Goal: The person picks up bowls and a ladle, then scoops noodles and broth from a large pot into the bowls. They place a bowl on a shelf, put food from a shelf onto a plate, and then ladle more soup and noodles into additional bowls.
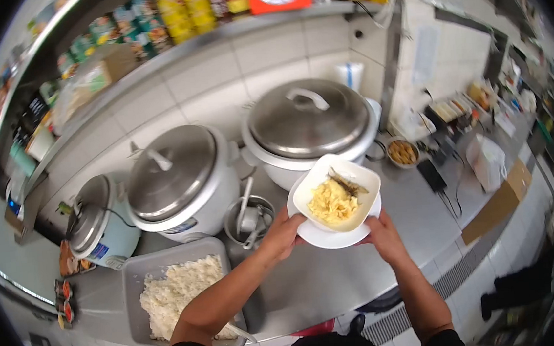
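Note:
Both my hands hold a white plate (328,239) over the steel counter. On the plate stands a square white bowl (369,212). Inside it are yellow scrambled-egg-like food (333,201) and a darker piece that looks like small fish (349,183). My left hand (284,237) grips the plate's left edge, with its fingers partly hidden underneath. At the right edge, my right hand (384,235) is closed on the rim. Below my left forearm sits a grey tub (132,278) of white rice (180,290), with a pale utensil handle (241,333) sticking out.
Three lidded cookers, a large one (312,120), a middle one (175,172) and a small one (93,219), line the wall. A metal pot (269,216) holds ladles. A bowl of brown food (403,153), a phone (431,176) and a plastic bag (487,162) lie rightward. Overhead runs a stocked shelf (212,37).

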`<state>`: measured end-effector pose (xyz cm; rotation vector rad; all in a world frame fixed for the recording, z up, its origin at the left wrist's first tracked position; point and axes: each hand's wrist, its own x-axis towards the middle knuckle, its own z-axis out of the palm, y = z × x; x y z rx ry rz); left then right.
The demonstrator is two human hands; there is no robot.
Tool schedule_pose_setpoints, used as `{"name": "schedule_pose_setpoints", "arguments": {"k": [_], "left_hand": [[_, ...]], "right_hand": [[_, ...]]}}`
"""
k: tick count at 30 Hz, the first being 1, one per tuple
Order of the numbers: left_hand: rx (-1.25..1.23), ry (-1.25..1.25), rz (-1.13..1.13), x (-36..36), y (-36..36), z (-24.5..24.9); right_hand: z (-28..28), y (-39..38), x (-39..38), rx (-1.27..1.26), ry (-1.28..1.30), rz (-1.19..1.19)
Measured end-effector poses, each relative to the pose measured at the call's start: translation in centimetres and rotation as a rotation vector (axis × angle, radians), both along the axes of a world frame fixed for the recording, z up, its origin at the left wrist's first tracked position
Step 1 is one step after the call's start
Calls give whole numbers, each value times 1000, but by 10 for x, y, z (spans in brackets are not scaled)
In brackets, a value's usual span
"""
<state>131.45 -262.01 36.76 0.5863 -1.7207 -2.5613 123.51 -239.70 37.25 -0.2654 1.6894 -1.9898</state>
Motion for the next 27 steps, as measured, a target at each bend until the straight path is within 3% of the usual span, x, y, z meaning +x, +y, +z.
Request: {"name": "schedule_pose_setpoints", "arguments": {"k": [6,12,14,19,27], "left_hand": [[-227,245,130,5,-70,175],[-457,418,157,-12,-178,307],[-467,404,273,-19,-206,339],[-503,368,341,-44,-277,374],[-559,322,506,-73,-334,369]], "right_hand": [[163,-91,-26,-77,201,156],[305,-202,-61,-114,381,326],[336,-240,-74,-121,435,357],[366,-321,-99,-124,454,399],[355,-394,-127,-156,420,365]]}}
